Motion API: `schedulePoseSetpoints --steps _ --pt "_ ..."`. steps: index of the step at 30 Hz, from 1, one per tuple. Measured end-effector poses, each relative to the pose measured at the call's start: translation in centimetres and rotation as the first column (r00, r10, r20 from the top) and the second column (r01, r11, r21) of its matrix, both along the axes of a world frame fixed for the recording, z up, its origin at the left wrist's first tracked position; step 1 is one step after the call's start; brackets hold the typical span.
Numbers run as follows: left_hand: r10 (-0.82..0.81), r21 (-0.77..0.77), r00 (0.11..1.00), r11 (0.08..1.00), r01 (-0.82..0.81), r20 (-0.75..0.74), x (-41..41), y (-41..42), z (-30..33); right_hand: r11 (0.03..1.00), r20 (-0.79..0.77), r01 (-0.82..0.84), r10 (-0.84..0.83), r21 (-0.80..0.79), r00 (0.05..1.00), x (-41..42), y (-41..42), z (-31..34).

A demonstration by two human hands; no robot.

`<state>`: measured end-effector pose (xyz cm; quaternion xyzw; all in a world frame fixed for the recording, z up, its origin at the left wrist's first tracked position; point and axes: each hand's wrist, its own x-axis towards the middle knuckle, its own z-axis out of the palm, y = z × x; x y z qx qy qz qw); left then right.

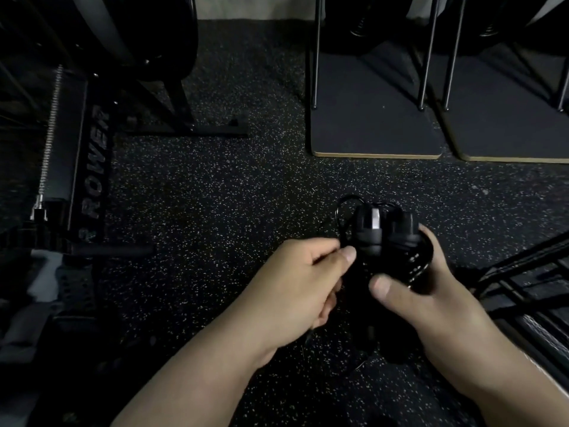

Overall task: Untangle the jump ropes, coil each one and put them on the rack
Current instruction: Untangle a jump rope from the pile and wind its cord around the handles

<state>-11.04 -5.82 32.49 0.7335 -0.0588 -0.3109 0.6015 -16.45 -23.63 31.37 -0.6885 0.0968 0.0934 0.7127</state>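
- Dark speckled rubber floor [215, 186], rowing machine [92, 161] at left, two black boards [375, 118] with metal legs at back
- Right hand [431, 291] clasped jump rope handles [385, 229] plus coiled cord, held above floor
- Left hand [304, 278] pinched thin rope cord [340, 211] just beside handles

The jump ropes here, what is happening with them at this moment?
A person holds two black jump rope handles together in the right hand, above the speckled floor. The left hand pinches the thin black cord beside the handles. The cord loops loosely; nothing is on a rack yet.
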Motion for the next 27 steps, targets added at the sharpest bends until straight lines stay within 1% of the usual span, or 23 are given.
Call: schedulePoseSetpoints --steps 2,3,5,7,8,12,14,17,18,20,22,23,24,25,27 --pt "0.009 -0.018 1.0 1.0 -0.009 0.027 -0.2 -0.4 0.0 0.992 0.021 0.123 -0.124 0.021 0.992 0.1 0.8 0.1" --pt "0.039 -0.042 0.999 0.998 -0.037 0.034 -0.3 -0.7 0.0 0.986 0.032 0.166 -0.167 0.027 0.985 0.3 0.9 0.2" --pt "0.152 -0.135 0.988 0.98 -0.148 0.02 -0.5 -0.8 -0.1 0.967 0.008 0.245 -0.246 0.071 0.969 0.4 0.8 0.0" --pt "0.242 -0.239 0.97 0.942 -0.235 -0.002 -0.4 -0.7 -0.1 0.945 -0.051 0.309 -0.305 0.108 0.951 0.5 0.5 -0.2" --pt "0.232 -0.261 0.972 0.94 -0.22 0.017 -0.4 -0.6 -0.1 0.942 -0.062 0.316 -0.311 0.115 0.949 0.4 0.3 -0.3" --pt "0.099 -0.243 0.985 0.968 -0.063 0.139 -0.4 -0.5 0.0 0.942 -0.078 0.305 -0.297 0.14 0.952 0.5 0.1 0.1" --pt "0.095 -0.16 0.959 0.986 -0.054 0.265 -0.4 -0.3 -0.1 0.949 -0.077 0.278 -0.269 0.146 0.96 0.4 0.2 0.2" --pt "0.133 -0.07 0.888 0.991 -0.113 0.441 -0.6 -0.1 -0.5 0.957 -0.064 0.246 -0.238 0.152 0.969 0.3 0.5 0.5" --pt "0.158 -0.054 0.848 0.987 -0.152 0.506 -0.7 -0.1 -0.7 0.96 -0.06 0.234 -0.227 0.153 0.972 0.3 0.5 0.5" --pt "0.206 -0.02 0.726 0.966 -0.257 0.656 -0.8 -0.2 -1.1 0.967 -0.052 0.2 -0.195 0.156 0.979 0.1 0.6 0.6" --pt "0.19 0.024 0.578 0.939 -0.342 0.794 -0.6 -0.4 -1.4 0.973 -0.061 0.178 -0.17 0.15 0.984 0.1 0.6 0.5" --pt "0.189 0.025 0.52 0.926 -0.377 0.833 -0.4 -0.4 -1.6 0.974 -0.069 0.175 -0.166 0.146 0.984 0.1 0.6 0.5" --pt "0.211 0.003 0.498 0.918 -0.396 0.841 -0.1 -0.4 -1.6 0.975 -0.071 0.173 -0.165 0.138 0.984 0.0 0.6 0.4" --pt "0.251 -0.031 0.521 0.919 -0.394 0.816 0.1 -0.4 -1.5 0.977 -0.07 0.168 -0.16 0.131 0.985 0.0 0.6 0.4" --pt "0.349 -0.141 0.658 0.927 -0.349 0.668 0.2 -0.4 -0.9 0.98 -0.062 0.152 -0.145 0.131 0.987 0.0 0.6 0.5"
